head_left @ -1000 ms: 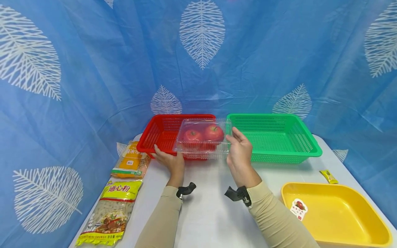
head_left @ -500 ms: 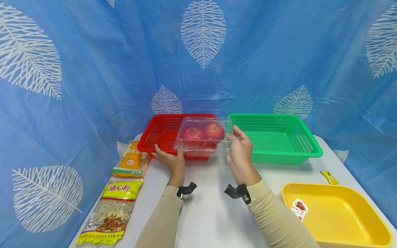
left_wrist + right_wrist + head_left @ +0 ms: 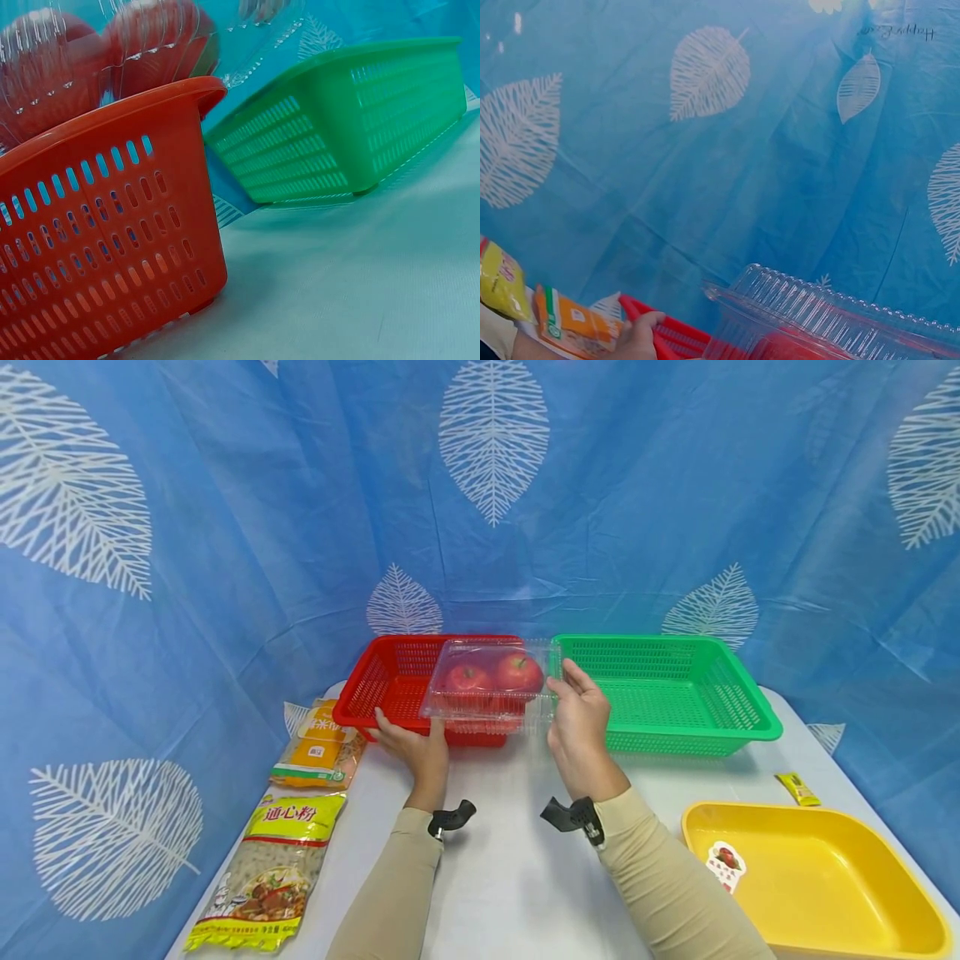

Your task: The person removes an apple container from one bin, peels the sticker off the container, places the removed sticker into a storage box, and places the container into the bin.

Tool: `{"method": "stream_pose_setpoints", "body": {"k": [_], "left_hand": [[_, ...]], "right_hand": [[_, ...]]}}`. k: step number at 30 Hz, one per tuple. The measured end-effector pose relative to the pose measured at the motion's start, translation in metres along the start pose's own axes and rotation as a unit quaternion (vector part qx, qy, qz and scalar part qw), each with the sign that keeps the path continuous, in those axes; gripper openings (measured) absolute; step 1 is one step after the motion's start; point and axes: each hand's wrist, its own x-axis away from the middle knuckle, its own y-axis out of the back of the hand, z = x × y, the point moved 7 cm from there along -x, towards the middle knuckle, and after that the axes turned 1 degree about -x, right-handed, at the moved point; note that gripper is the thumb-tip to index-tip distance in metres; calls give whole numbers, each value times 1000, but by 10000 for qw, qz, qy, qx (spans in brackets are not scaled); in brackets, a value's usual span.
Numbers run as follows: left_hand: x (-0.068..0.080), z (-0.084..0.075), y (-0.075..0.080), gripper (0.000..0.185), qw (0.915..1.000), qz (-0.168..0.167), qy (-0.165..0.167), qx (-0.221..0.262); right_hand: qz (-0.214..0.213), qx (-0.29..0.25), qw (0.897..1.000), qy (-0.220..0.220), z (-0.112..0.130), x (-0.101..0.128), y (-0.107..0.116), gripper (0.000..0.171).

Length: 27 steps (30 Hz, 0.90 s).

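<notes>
A clear plastic clamshell box (image 3: 487, 689) with two red apples (image 3: 517, 672) inside hangs over the right end of the red basket (image 3: 390, 681). My left hand (image 3: 408, 747) holds its near left corner from below. My right hand (image 3: 573, 714) grips its right end, fingers curled round the edge. The left wrist view shows the box (image 3: 97, 56) above the red basket's rim (image 3: 120, 120). The right wrist view shows the box's ribbed lid (image 3: 840, 311) and my left hand's fingers (image 3: 641, 330).
A green basket (image 3: 667, 693) stands right of the red one. A yellow tray (image 3: 817, 881) with a small apple sticker sits at front right, a small yellow sachet (image 3: 797, 788) beside it. An orange packet (image 3: 318, 743) and a macaroni bag (image 3: 270, 872) lie left. Blue leaf-print cloth hangs behind.
Both hands have carried the apple box slightly up and back, further over the red basket.
</notes>
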Motion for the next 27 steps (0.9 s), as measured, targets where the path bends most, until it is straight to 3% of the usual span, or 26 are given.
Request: {"method": "stream_pose_setpoints", "body": {"k": [27], "left_hand": [[3, -2, 2, 107, 9998, 103, 180, -72]], "right_hand": [[1, 44, 10000, 19, 0, -9, -13, 51]]}}
